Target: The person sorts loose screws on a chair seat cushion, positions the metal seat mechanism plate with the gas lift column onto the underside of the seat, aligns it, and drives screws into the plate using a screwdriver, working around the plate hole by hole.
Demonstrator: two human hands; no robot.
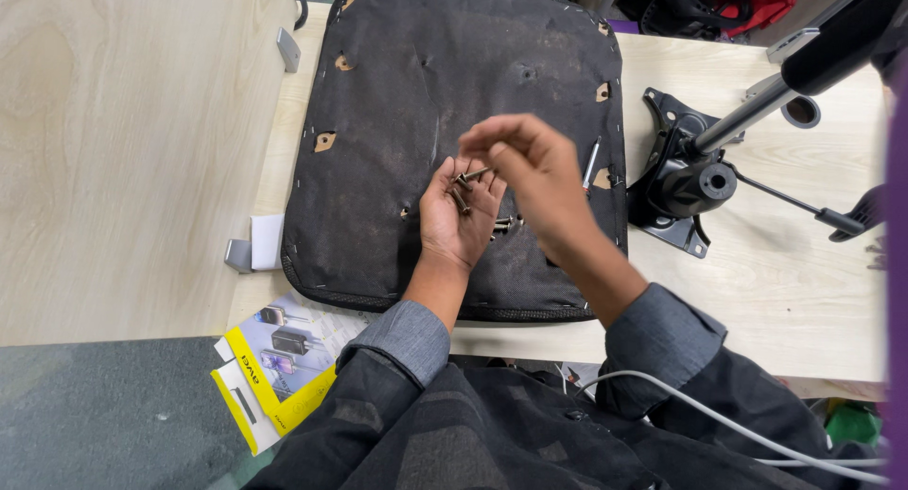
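Bolts (461, 195) lie across my open, cupped left palm (456, 216); right hand (530, 164) just above, fingertips pinching one bolt, shank pointing right.

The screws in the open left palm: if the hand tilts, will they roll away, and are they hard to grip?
The screws look round-shanked, so they would probably roll off a tilted left hand. They seem small and smooth metal, likely slippery; the right hand pinches one with its fingertips. Dropped on the fabric seat underside, they may settle.

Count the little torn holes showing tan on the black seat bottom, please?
5 tan holes on the seat underside: top left, upper left, left, upper right, right. Hands may hide more.
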